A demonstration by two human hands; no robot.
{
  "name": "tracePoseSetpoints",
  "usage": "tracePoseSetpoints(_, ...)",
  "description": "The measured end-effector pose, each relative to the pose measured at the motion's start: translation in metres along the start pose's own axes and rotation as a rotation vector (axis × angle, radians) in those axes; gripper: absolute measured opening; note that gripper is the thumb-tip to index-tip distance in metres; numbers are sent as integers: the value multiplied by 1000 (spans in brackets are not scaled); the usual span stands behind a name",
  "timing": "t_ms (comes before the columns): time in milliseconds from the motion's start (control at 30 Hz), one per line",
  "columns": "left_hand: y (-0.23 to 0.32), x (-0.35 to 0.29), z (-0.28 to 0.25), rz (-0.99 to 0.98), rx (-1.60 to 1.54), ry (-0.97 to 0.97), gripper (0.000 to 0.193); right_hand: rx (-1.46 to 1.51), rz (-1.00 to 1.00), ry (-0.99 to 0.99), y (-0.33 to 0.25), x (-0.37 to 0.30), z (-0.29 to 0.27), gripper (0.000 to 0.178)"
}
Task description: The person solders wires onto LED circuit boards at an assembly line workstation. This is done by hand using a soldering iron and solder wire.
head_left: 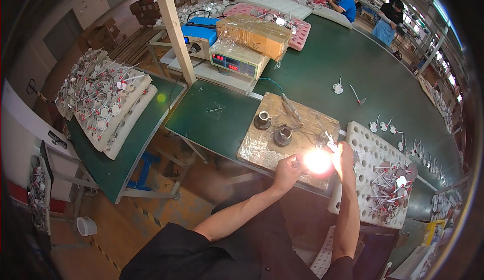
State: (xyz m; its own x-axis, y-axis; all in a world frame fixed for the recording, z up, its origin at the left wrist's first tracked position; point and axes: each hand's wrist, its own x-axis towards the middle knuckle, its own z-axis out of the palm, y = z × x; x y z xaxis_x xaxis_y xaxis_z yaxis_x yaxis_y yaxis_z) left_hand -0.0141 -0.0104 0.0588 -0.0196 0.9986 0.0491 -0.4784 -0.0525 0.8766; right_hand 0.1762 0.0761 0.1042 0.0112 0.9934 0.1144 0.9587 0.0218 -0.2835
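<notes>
A dazzling lit lamp part glows between my hands over the near edge of a film-wrapped wooden board. Its outline is lost in the glare. My right hand is closed at the right of the glow, with white wires sticking up from its fingers. On the other side, the fingers of my left hand are pinched together against the edge of the light; what they grip is hidden. Two dark round holders, one farther and one nearer, stand on the board beside a cable.
Right of the board lies a white foam tray heaped with wired lamp parts. More parts lie on the green table. A meter with red digits carries a cardboard box. Piled foam trays stand left. Two people work far off.
</notes>
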Motion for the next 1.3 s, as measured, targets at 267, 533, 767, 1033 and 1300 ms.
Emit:
tracePoseSetpoints(267,-19,5,-8,-38,42,-4,4,1,-7,-24,1,-1,5,18)
tracePoseSetpoints(533,4,-1,-3,6,102,-37,4,-49,9,29,10,-2,9,16)
tracePoseSetpoints(767,0,0,-3,-21,72,3,4,8,0,35,6,-1,9,14)
tracePoseSetpoints(1033,-17,4,3,-96,4,-66,8,564,198,-12,24,-6,10,13)
tracePoseSetpoints(1300,41,38,-1,-75,209,-64,12,807,288,67,13,-35,-33,37)
